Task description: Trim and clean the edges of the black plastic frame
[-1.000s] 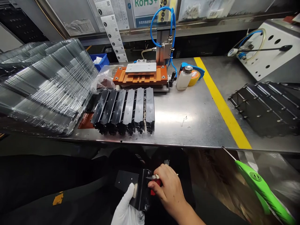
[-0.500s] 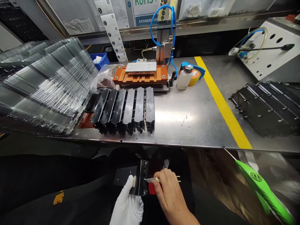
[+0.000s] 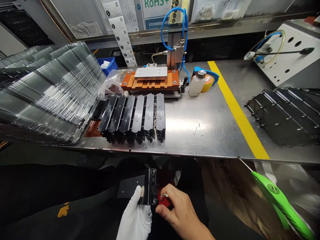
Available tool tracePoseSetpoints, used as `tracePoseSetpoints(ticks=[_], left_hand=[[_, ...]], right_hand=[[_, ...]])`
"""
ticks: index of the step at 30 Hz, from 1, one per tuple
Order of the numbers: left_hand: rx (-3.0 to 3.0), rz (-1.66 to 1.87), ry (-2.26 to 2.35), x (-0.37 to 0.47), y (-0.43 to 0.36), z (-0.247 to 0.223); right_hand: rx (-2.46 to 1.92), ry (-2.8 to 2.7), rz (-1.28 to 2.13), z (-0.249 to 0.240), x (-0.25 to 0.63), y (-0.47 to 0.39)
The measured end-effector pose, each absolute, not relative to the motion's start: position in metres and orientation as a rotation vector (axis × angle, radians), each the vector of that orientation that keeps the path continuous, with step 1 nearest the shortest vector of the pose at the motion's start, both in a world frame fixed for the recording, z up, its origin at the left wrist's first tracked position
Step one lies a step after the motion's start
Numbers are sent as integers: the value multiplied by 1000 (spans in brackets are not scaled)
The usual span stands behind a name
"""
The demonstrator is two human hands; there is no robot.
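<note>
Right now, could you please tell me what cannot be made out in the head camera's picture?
- Small tool, head view: mostly hidden by the right hand.
- Black part, head view: underside hidden, turned away and covered by the gloved left hand.
- Green-handled tool, head view: handle end cut off by the bottom edge.
- Label strip, head view: print too small to read.

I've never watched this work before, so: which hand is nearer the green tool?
Right. The right hand is to the left of the green tool; the left hand, holding the black part, is farther left.
</note>
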State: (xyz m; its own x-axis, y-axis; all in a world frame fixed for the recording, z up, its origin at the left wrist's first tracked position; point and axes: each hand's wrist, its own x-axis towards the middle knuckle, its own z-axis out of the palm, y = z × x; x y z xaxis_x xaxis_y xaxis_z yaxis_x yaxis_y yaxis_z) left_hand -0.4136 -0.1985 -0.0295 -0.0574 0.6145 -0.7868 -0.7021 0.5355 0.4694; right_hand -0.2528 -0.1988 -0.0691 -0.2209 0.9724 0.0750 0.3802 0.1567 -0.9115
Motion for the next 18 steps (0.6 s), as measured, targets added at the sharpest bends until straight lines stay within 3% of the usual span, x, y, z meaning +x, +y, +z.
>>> tracePoseSetpoints(ticks=[13, 18], left_hand=[[-71, 1046, 1251, -405, -192, -16], [-128, 1091, 1139, -406, -195, -26]], right_hand=[[-1228, -1827, 919, -72, -254, -191], [-1211, -1799, 690, -76, -260, -188]])
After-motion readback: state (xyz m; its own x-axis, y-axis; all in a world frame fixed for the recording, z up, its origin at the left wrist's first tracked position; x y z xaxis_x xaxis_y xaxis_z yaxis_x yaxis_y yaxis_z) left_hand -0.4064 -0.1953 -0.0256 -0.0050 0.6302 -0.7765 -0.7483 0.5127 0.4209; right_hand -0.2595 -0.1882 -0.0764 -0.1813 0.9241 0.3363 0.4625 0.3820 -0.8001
